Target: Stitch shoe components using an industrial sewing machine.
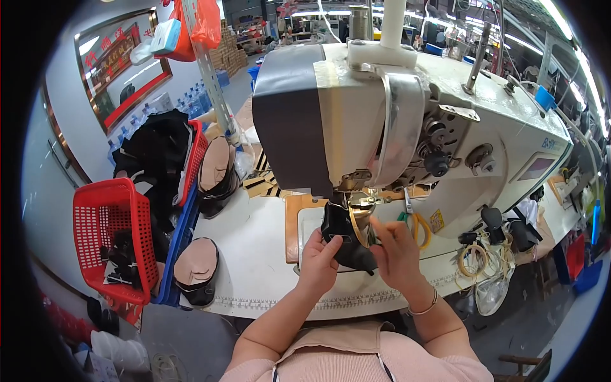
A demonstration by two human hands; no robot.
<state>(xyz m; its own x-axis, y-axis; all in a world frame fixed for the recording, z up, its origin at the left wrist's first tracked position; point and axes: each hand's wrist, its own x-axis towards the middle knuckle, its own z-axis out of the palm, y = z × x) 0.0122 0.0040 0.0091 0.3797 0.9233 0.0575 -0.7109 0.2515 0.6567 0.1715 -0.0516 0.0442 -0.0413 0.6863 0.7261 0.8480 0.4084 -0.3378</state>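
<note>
Black piece (354,254): beneath the sewing machine head (356,121). Left hand (320,260) — thumb and fingers pinching its left side. Right hand (398,251) — half curled at its right; grip cannot be determined. Guide evenly, fingertips well clear.

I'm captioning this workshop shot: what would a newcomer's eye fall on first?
Probably the big white sewing machine, dark grey at its left end, towering over the table's middle. Just below its head, the left hand holds a black piece, with the right hand at its right edge. Far left, a bright red basket stands out.
</note>
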